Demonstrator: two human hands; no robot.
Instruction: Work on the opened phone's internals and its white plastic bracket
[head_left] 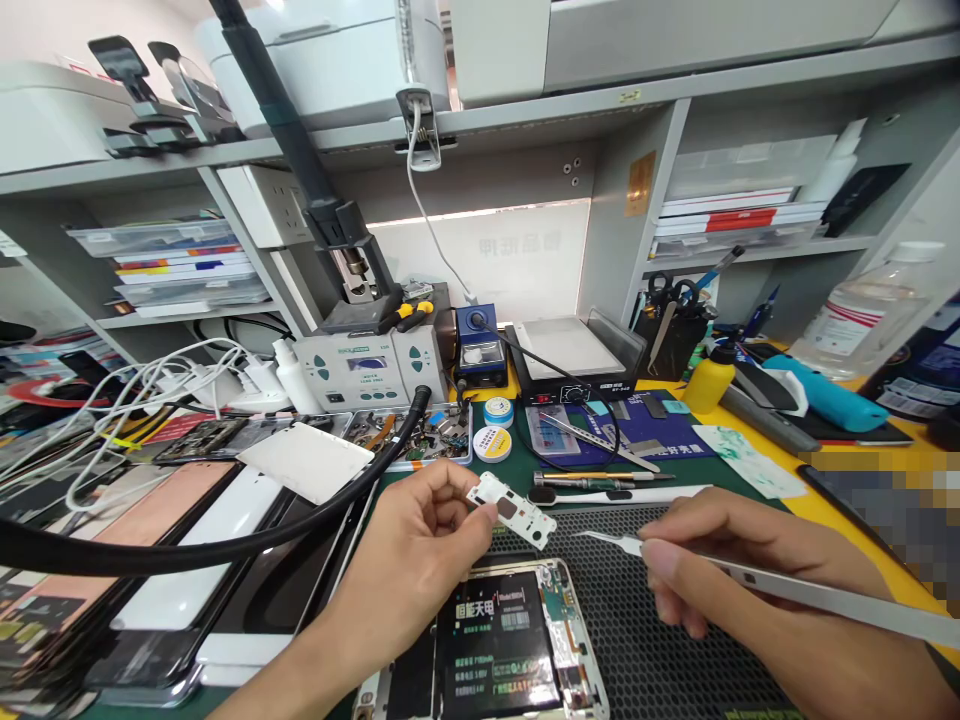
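My left hand point(439, 525) pinches a small white phone inner cover plate point(517, 510) by its left end, with thumb and fingers closed. The plate has several cutouts and hangs just above an opened phone point(574, 650). A black battery point(499, 640) with printed lettering fills much of that phone, and bare circuitry lies along its right side. In my right hand point(705, 570) are metal tweezers point(780, 580), gripped between thumb and fingers. Their thin bent tip points left, a short way from the plate and apart from it.
Under the work lies a black perforated mat point(645, 620). Several phones and panels point(187, 540) are stacked at left, with a thick black hose point(300, 545) crossing above them. Behind stand a grey control station point(367, 365), a flat heating plate point(577, 350) and a yellow bottle point(709, 385).
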